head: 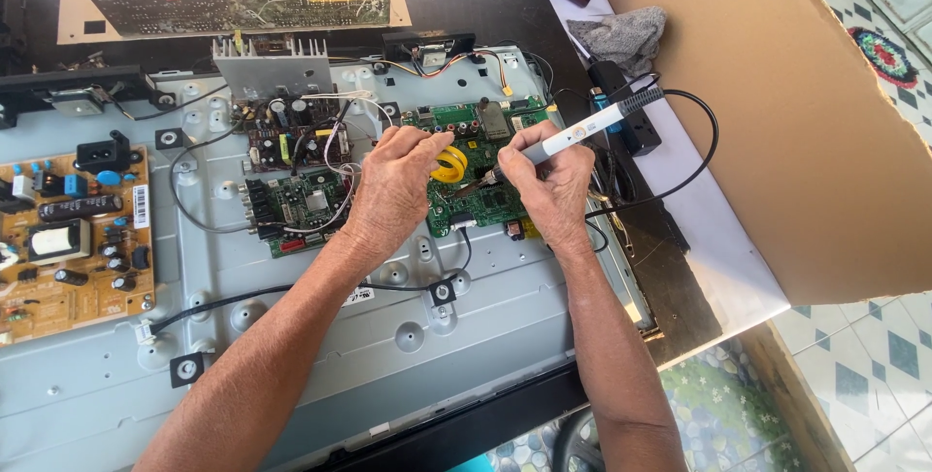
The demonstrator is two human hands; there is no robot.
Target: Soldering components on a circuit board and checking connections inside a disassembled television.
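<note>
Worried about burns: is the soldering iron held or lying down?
Held: the right hand grips the soldering iron, tip down at the green circuit board.

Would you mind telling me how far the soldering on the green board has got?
Done: the grey metal back panel lies exposed, boards bare. In hand: the right hand holds the white soldering iron to the green circuit board; the left hand steadies beside it. Left: the panel remains uncovered.
</note>
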